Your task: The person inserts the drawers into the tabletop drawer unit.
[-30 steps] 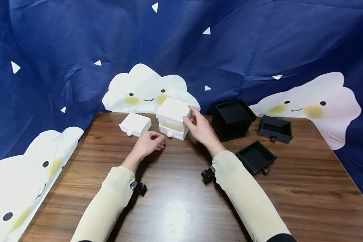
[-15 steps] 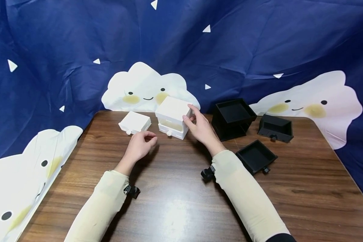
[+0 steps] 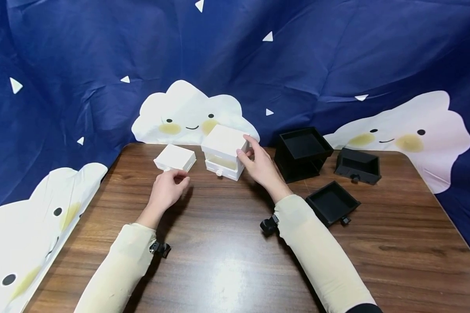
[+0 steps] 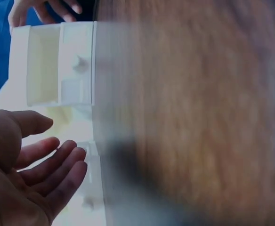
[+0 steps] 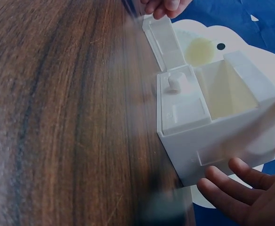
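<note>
A small white drawer cabinet (image 3: 224, 140) stands at the back of the table. Its lower bay holds a drawer with a round knob (image 5: 176, 81), and its upper bay is an open gap (image 5: 224, 92). My right hand (image 3: 260, 167) rests at the cabinet's right side, index finger on the top edge and thumb near the front corner. To the left lies a separate white drawer (image 3: 175, 156). Just in front of that drawer is my left hand (image 3: 166, 190), its fingertips overlapping the drawer's front edge in the head view. Loose, parted fingers (image 4: 57, 176) hold nothing in the left wrist view.
Right of the white cabinet stands a black cabinet (image 3: 303, 152) with a gap in its front. Two loose black drawers lie near it, one at the back (image 3: 357, 166) and one nearer (image 3: 332, 203). A blue cloth (image 3: 219, 48) with clouds hangs behind the wooden table (image 3: 227, 243).
My left hand has moved left, away from the front of the white cabinet to the front of the loose white drawer. The right hand has stayed at the cabinet.
</note>
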The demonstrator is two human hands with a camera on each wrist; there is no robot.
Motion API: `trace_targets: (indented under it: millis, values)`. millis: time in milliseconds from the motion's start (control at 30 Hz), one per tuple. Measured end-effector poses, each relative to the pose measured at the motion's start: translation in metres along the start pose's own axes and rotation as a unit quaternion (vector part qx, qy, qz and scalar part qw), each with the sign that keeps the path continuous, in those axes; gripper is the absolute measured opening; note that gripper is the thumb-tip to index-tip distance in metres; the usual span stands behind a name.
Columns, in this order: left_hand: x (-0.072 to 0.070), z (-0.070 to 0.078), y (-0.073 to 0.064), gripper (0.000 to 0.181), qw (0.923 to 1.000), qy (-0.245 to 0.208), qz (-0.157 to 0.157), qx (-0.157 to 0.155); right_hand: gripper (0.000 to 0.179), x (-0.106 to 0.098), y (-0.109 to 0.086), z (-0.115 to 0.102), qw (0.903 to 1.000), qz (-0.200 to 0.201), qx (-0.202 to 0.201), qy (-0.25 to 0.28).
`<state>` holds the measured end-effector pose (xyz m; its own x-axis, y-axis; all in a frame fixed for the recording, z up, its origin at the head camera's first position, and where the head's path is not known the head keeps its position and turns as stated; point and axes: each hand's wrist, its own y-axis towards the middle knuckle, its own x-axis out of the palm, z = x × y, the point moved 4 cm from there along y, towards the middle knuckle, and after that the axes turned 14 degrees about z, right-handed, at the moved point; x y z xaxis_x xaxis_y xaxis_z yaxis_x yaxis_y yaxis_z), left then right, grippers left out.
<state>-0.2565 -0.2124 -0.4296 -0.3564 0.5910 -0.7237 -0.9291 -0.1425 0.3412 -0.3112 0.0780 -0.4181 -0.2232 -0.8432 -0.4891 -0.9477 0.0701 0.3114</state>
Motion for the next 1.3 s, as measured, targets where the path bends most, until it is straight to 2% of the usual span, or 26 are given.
trace_targets:
  millis: [333,567,767,1000,1167,1300]
  values:
    - [-0.018,-0.013,0.009,0.028,0.9971,-0.002,0.073,-0.023,0.062,0.000,0.000,0.000,1.0000,0.001,0.002,-0.007]
    - [-0.027,-0.026,0.014,0.031,0.9953,0.011,0.090,-0.033,0.062,-0.002,0.000,0.000,0.9999,0.001,0.005,-0.011]
    - [-0.030,-0.036,0.017,0.031,0.9957,0.033,0.079,-0.037,0.062,-0.001,0.000,0.001,0.9999,-0.002,0.006,-0.012]
    - [-0.030,-0.046,0.022,0.030,0.9965,0.071,0.038,-0.023,0.062,0.000,-0.001,0.000,0.9999,0.000,0.006,-0.014]
    - [-0.027,-0.053,0.026,0.031,0.9972,0.063,0.016,-0.037,0.063,0.000,-0.001,-0.001,0.9999,-0.002,0.006,-0.014]
    - [-0.024,-0.056,0.030,0.029,0.9971,0.053,0.012,-0.053,0.063,0.000,-0.001,-0.001,0.9999,-0.002,0.006,-0.013]
